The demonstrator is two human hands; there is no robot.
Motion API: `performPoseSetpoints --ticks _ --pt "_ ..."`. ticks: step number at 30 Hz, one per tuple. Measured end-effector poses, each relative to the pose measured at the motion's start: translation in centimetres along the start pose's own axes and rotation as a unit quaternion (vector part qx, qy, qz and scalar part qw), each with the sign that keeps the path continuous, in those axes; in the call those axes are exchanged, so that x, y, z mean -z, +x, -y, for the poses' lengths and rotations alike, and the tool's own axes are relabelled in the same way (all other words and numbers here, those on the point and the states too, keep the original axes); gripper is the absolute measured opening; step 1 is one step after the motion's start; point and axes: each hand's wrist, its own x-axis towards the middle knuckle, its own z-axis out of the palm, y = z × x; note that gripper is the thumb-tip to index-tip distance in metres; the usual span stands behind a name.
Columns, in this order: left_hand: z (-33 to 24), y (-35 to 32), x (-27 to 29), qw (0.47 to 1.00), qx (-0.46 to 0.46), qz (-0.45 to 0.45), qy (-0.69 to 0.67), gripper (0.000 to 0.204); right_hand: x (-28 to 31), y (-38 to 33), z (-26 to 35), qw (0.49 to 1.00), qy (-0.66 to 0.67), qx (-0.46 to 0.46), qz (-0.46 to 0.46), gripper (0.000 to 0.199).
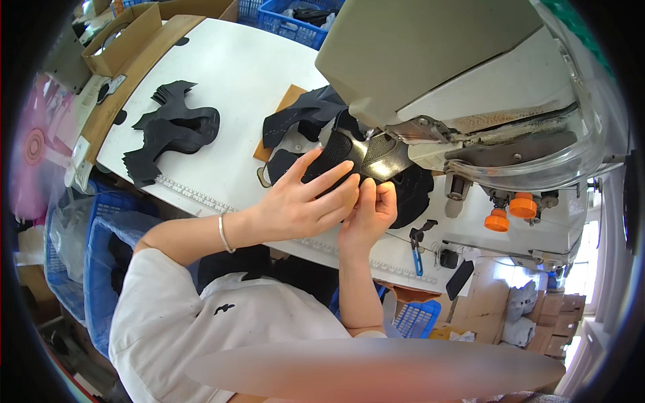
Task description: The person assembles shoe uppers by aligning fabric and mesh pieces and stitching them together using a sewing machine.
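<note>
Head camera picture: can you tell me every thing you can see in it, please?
sewing machine: one, beige, upper right
knobs: two, orange, lower part of machine
table: one, white, middle
ruler strip: one, pale, table's near edge
cut pieces: fanned, uncountable, black, table's left
mesh piece: at least one, black, at the fingertips
blue-handled tool: one, blue and black, right of the hands
open box: one, brown, upper left
stacked cartons: several, brown, lower right
plastic crates: several, blue, top, lower left, lower right
fan: one, pink, left edge
bracelet: one, silvery, left wrist
shirt: one, white, bottom
left hand: one, bare, over mesh piece
right hand: one, bare, beside left hand
</note>
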Motion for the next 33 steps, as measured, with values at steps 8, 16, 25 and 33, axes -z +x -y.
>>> performPoseSetpoints --ticks 8,16,25,33 --pt "-0.3 0.4 -0.7 0.997 0.036 -0.064 0.008 0.021 -0.3 0.8 0.4 1.0 -0.009 -0.002 -0.011 0.024" --pt "0.6 1.6 -0.7 0.996 0.06 -0.065 -0.01 0.021 -0.8 2.4 1.1 0.997 -0.073 0.025 -0.005 0.023" --pt "2.3 2.9 -1.4 0.994 0.046 -0.095 0.025 0.013 1.5 5.4 2.7 0.929 -0.345 0.13 -0.03 0.007" --pt "1.7 3.3 -1.3 0.997 0.029 -0.048 0.061 0.032 5.5 9.3 3.8 0.71 -0.605 0.314 0.18 0.025"
